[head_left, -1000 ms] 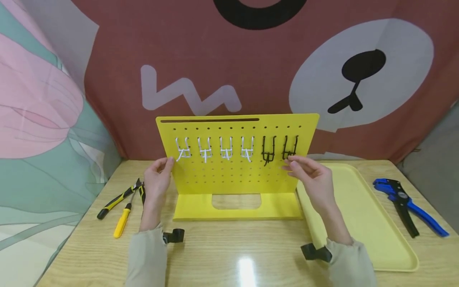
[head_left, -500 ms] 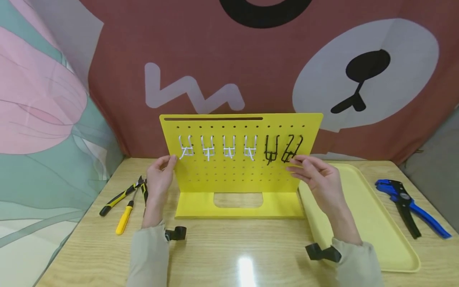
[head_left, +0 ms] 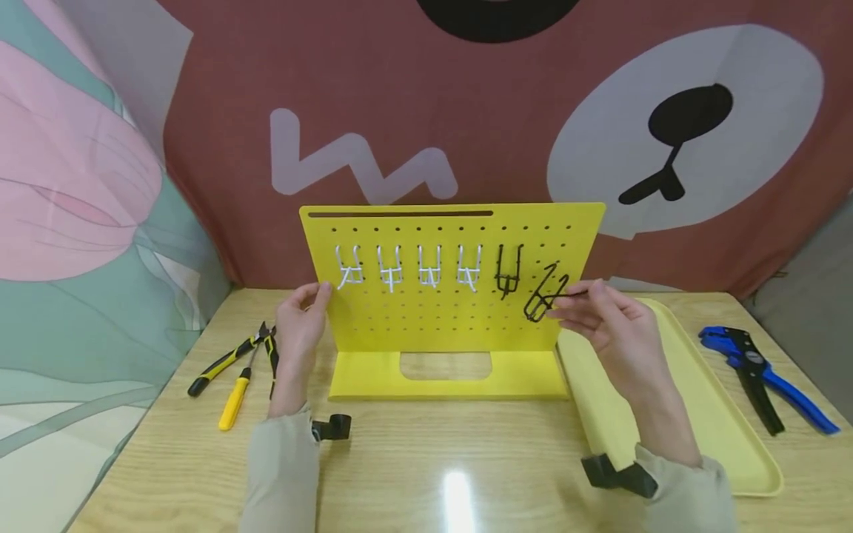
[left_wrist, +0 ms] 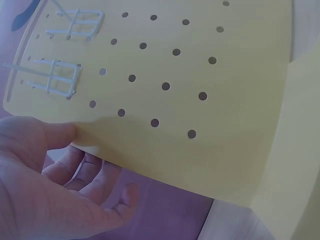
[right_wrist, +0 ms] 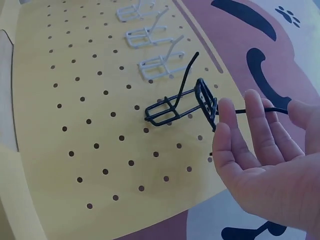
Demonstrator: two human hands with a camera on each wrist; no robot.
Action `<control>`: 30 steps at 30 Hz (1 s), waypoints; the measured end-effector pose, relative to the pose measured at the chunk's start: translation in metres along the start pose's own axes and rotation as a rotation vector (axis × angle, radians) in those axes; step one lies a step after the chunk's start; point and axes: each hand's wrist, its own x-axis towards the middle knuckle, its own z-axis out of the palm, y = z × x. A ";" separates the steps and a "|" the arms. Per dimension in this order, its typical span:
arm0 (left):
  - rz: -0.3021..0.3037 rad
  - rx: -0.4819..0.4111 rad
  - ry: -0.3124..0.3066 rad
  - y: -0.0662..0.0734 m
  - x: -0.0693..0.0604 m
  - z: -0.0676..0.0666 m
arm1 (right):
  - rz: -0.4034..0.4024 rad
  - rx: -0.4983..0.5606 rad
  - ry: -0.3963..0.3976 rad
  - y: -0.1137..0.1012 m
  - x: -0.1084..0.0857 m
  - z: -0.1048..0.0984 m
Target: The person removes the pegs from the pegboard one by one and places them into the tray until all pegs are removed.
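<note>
A yellow pegboard [head_left: 426, 340] stands upright on the table. My left hand [head_left: 303, 322] grips its left edge, the thumb [left_wrist: 60, 136] on the front and the other fingers behind. Between thumb and fingers my right hand [head_left: 620, 337] pinches the prong of a black wire hook [head_left: 535, 307]. That hook is tilted in front of the board's right side, its two bent top ends out of the holes. To its left, another black hook [head_left: 509, 284] hangs on the board. Several white wire hooks [head_left: 429, 275] hang in the same row further left.
A pale yellow tray [head_left: 716, 400] lies right of the pegboard, partly under my right arm. Blue-and-black pliers [head_left: 756, 363] rest at the far right. On the left are yellow-and-black cutters [head_left: 223, 369] and a yellow-handled screwdriver [head_left: 233, 403]. A printed cloth [head_left: 413, 89] hangs behind.
The rightmost black hook has tilted and come off the pegboard in my right hand, which has moved right. My left hand keeps its grip on the board's edge.
</note>
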 end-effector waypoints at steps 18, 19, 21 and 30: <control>-0.010 0.005 -0.012 0.001 -0.002 0.001 | 0.270 -0.492 -0.010 0.001 -0.016 -0.045; -0.009 0.006 -0.013 0.001 -0.002 0.001 | 0.281 -0.528 -0.020 0.001 -0.017 -0.049; -0.006 0.001 -0.017 0.000 -0.002 0.001 | 0.297 -0.584 -0.030 0.000 -0.017 -0.057; 0.006 -0.021 -0.020 0.002 -0.002 0.001 | 0.307 -0.593 0.003 0.003 -0.011 -0.084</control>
